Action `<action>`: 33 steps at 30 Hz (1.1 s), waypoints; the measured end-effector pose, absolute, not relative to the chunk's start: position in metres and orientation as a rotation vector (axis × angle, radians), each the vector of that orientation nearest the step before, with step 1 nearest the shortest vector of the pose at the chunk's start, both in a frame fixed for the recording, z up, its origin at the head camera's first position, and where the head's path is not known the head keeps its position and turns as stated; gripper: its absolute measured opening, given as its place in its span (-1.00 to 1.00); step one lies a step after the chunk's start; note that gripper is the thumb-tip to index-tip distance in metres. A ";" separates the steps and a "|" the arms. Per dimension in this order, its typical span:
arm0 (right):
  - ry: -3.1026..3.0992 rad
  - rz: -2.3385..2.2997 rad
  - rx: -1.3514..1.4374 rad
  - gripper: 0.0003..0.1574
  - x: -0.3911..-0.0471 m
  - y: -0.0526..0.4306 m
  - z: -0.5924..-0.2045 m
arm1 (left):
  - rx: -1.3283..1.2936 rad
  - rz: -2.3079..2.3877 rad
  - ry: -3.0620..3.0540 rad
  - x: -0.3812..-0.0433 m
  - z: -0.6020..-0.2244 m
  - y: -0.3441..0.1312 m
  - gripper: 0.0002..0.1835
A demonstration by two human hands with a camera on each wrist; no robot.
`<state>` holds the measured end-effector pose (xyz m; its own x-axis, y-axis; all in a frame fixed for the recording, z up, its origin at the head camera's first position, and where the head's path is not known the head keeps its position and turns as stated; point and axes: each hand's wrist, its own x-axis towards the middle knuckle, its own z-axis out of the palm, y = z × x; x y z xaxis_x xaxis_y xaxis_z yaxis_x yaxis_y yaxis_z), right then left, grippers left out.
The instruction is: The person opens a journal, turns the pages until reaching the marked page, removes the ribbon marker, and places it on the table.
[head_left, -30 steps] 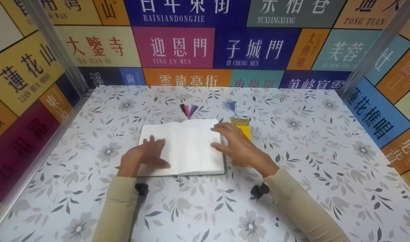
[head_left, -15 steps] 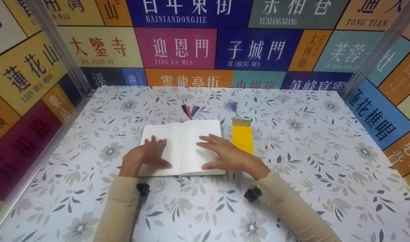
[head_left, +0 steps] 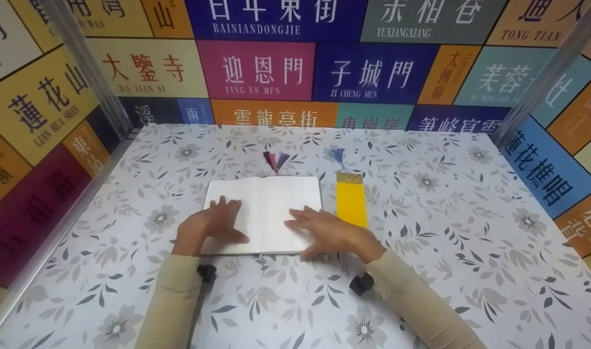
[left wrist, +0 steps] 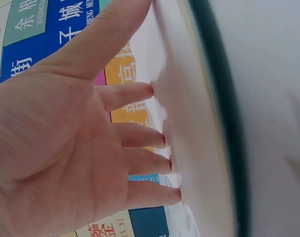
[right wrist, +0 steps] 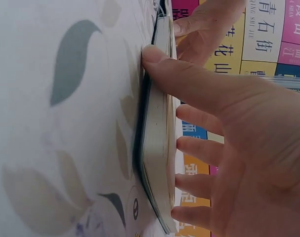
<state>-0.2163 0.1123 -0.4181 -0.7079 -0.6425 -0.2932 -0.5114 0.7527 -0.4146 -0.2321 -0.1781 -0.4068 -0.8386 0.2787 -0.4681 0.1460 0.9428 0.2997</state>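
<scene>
An open notebook (head_left: 271,203) with blank white pages and a dark cover lies flat on the table. My left hand (head_left: 213,223) rests on its left page with spread fingers; in the left wrist view the fingertips (left wrist: 164,138) touch the paper. My right hand (head_left: 329,232) lies on the lower right page with straight fingers. Its thumb (right wrist: 157,59) reaches to the notebook's near edge in the right wrist view. Beside the right hand lies a yellow bookmark (head_left: 351,203) with a blue tassel (head_left: 339,156), its lower end hidden behind that hand.
A dark, pink and purple tassel (head_left: 276,161) sticks out past the notebook's far edge. The flower-patterned table (head_left: 421,291) backs onto a wall of coloured sign panels (head_left: 256,70). Clear upright posts (head_left: 542,68) stand at the far corners.
My right hand has moved left and nearer, from beside the right page's edge onto its lower part, uncovering more of the yellow bookmark. The left hand has stayed on the left page.
</scene>
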 end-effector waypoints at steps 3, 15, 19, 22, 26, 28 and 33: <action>2.512 -0.435 -0.864 0.02 -0.217 0.114 -0.417 | 0.299 0.346 2.581 -0.232 -0.406 -0.178 0.10; 2.434 -0.537 -0.919 -0.30 -0.223 0.128 -0.412 | 0.179 0.365 2.560 -0.231 -0.409 -0.176 0.15; 2.486 -0.569 -0.908 -0.31 -0.226 0.128 -0.414 | 0.203 0.342 2.553 -0.232 -0.409 -0.177 0.14; 2.570 -0.616 -0.854 -0.30 -0.227 0.128 -0.414 | 0.212 0.324 2.549 -0.232 -0.409 -0.177 0.13; 2.663 -0.704 -0.813 -0.26 -0.229 0.129 -0.415 | 0.266 0.285 2.561 -0.235 -0.410 -0.178 0.13; 2.682 -0.779 -0.759 -0.21 -0.232 0.130 -0.415 | 0.293 0.277 2.566 -0.236 -0.411 -0.178 0.12; 2.642 -1.140 -0.575 -0.13 -0.240 0.133 -0.417 | 0.294 0.289 2.555 -0.237 -0.412 -0.179 0.13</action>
